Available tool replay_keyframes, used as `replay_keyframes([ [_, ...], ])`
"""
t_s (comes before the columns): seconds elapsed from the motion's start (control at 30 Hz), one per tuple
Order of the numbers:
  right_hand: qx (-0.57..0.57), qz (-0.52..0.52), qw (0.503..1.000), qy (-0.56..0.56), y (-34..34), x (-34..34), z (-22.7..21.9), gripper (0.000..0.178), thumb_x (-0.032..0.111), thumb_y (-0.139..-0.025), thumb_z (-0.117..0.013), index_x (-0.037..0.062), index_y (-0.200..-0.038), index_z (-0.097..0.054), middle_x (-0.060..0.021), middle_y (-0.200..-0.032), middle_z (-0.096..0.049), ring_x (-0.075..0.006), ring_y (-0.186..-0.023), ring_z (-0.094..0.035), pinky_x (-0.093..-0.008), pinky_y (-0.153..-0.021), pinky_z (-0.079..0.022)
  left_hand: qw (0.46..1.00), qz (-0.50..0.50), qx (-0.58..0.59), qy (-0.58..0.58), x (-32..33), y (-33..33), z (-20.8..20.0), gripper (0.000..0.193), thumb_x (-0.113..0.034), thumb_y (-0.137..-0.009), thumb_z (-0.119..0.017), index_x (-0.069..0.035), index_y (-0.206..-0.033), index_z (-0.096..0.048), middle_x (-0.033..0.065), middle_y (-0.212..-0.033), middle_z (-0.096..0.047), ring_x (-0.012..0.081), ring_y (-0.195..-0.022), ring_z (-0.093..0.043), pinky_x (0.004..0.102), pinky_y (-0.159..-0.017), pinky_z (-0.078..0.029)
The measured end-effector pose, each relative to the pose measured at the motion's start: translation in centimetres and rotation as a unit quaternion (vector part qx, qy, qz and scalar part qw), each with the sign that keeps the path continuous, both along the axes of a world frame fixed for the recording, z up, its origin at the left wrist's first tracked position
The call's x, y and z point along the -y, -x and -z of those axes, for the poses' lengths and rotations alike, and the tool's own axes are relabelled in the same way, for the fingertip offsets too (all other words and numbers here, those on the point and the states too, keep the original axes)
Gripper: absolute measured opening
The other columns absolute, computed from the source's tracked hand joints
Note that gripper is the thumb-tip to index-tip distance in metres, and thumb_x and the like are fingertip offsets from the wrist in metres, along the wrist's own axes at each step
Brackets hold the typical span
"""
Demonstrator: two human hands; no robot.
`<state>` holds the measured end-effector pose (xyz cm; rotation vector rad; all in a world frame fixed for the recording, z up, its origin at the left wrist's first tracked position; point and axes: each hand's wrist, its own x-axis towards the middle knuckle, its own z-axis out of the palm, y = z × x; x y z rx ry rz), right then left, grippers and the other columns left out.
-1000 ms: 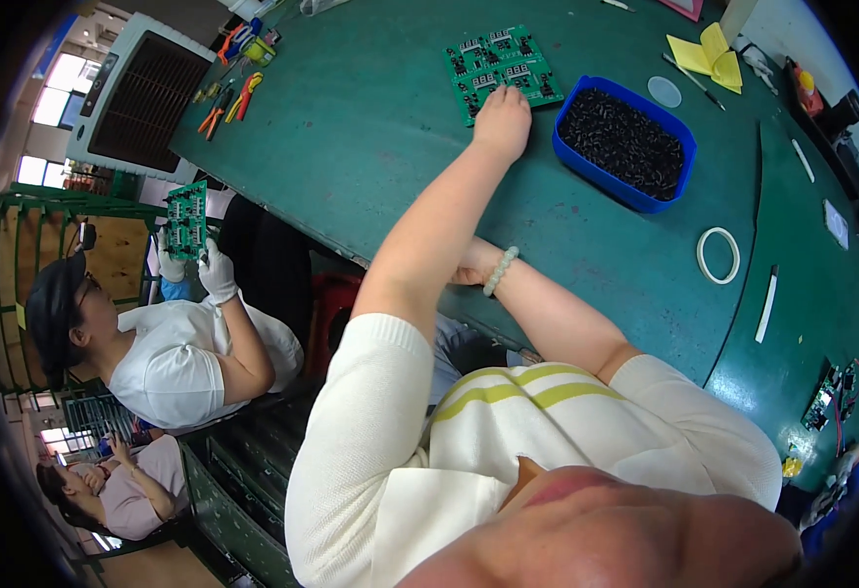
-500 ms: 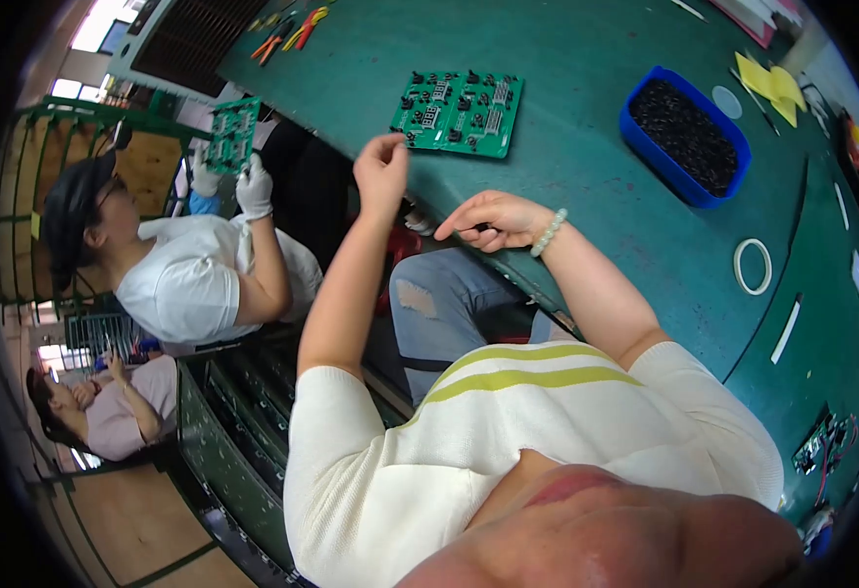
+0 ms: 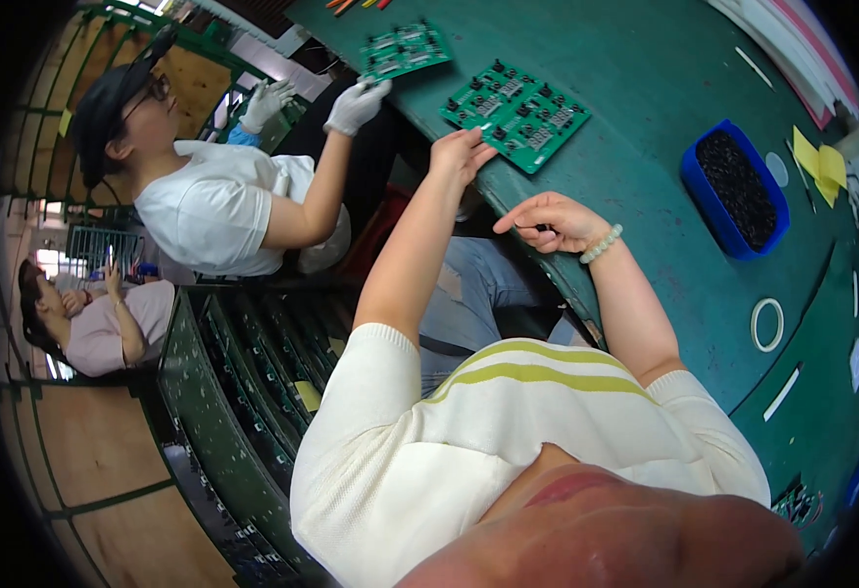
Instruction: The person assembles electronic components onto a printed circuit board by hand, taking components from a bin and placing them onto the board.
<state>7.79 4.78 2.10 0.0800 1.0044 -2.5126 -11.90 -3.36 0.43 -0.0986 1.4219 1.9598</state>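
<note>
On the green worktable lies a green circuit board [image 3: 525, 140] in joined panels, with several black knob-like parts and white display blocks standing on it. My left hand [image 3: 462, 157] is closed at its near-left edge, thumb and fingers gripping the rim. My right hand [image 3: 557, 223], with a beaded bracelet at the wrist, hovers over the table's front edge. Its index finger points left and the other fingers curl in; a small dark thing shows among them, too small to name. A blue bin [image 3: 733, 191] full of small black parts stands to the right.
At the left a co-worker's gloved hand [image 3: 359, 105] is at a second circuit board [image 3: 405, 49] by the table edge. On the right lie a tape roll [image 3: 767, 325], yellow paper [image 3: 823, 165] and a white strip [image 3: 782, 394]. A dark slotted rack [image 3: 223, 382] stands beside me at the left.
The view has turned, shifting everything. My left hand has come onto the board's edge. The co-worker has brought the second board from in front of them to the table, and one gloved hand is off it.
</note>
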Motion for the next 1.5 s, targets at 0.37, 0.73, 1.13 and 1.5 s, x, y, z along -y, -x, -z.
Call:
replay_keyframes([
  [0.37, -0.064, -0.149, 0.984, -0.074, 0.0, 1.5, -1.0, 0.028, 0.009, -0.085, -0.05, -0.0102, -0.103, -0.057, 0.0031, -0.051, -0.037, -0.0031, -0.042, -0.028, -0.0188, -0.036, -0.019, 0.965, -0.062, -0.198, -0.158, 11.6, -8.2, -10.0, 0.007, -0.002, -0.085, -0.054, 0.004, -0.088, -0.054, 0.0142, -0.085, -0.063, 0.0196, -0.072, -0.065, 0.0297, -0.062, -0.057],
  [0.73, 0.023, 0.094, 0.994, -0.054, -0.1, 0.0, 0.8, 0.037, 0.01, -0.09, -0.045, -0.0095, -0.121, -0.042, 0.0008, -0.066, -0.041, -0.0023, -0.046, -0.03, -0.0143, -0.034, -0.021, 0.667, -0.577, -0.432, -0.189, 43.4, -12.8, -18.6, 0.006, 0.002, -0.084, -0.052, 0.003, -0.09, -0.051, 0.0151, -0.093, -0.061, 0.026, -0.084, -0.063, 0.0414, -0.076, -0.055],
  [1.13, 0.022, 0.101, 0.994, -0.026, 0.1, -0.6, 1.3, 0.038, 0.009, -0.092, -0.04, -0.0089, -0.125, -0.036, 0.0, -0.068, -0.039, -0.0025, -0.046, -0.031, -0.0144, -0.032, -0.02, 0.407, -0.872, -0.175, -0.209, 74.4, -14.6, -11.0, 0.031, -0.002, -0.087, -0.034, 0.024, -0.105, -0.028, 0.0353, -0.118, -0.04, 0.0461, -0.096, -0.054, 0.0489, -0.076, -0.055],
  [1.5, 0.032, 0.127, 0.99, 0.054, -0.2, -2.0, 2.1, 0.041, 0.011, -0.095, -0.035, -0.0055, -0.132, -0.029, -0.0011, -0.07, -0.036, -0.0049, -0.047, -0.029, -0.017, -0.034, -0.02, 0.345, -0.901, -0.149, -0.218, 82.0, -16.9, -8.5, 0.031, 0.0, -0.088, -0.033, 0.027, -0.104, -0.031, 0.0379, -0.111, -0.045, 0.0453, -0.095, -0.055, 0.0487, -0.069, -0.057],
])
